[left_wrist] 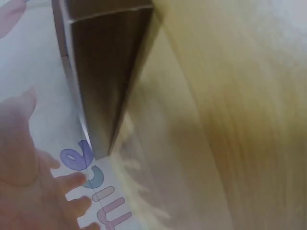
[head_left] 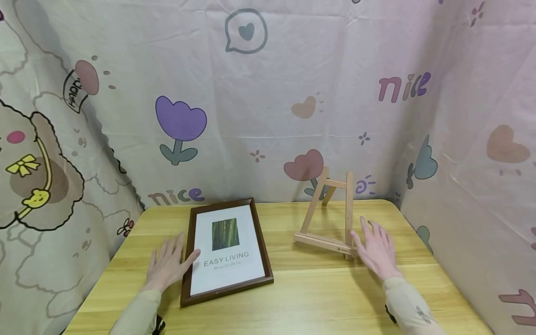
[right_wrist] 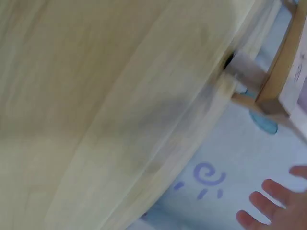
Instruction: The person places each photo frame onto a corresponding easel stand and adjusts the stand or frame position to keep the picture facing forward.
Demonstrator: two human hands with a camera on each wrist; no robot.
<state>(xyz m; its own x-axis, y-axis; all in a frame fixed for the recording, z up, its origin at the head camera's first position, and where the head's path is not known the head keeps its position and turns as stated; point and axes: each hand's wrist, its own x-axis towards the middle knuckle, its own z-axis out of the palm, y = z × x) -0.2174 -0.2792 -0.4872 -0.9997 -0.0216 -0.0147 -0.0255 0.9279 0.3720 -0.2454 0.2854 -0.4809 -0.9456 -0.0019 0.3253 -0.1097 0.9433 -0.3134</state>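
A dark brown picture frame (head_left: 269,279) with a white "EASY LIVING" insert lies face up on the table, left of the middle. My left hand (head_left: 167,265) is at its left edge, fingers spread and the thumb reaching over the border. In the left wrist view the frame's side (left_wrist: 108,72) shows close up beside the hand (left_wrist: 29,167). A small wooden easel (head_left: 324,239) stands upright at the back right. My right hand (head_left: 378,251) is beside its right end, fingers spread, thumb near the ledge; the right wrist view has the easel (right_wrist: 280,72) above the fingers (right_wrist: 278,191).
The light wood table (head_left: 301,302) reaches back to a pale printed curtain (head_left: 251,116) with flowers and "nice" lettering. Similar cloth hangs at the left (head_left: 96,195) and right (head_left: 469,195) sides. The frame and easel stand apart with bare tabletop between them.
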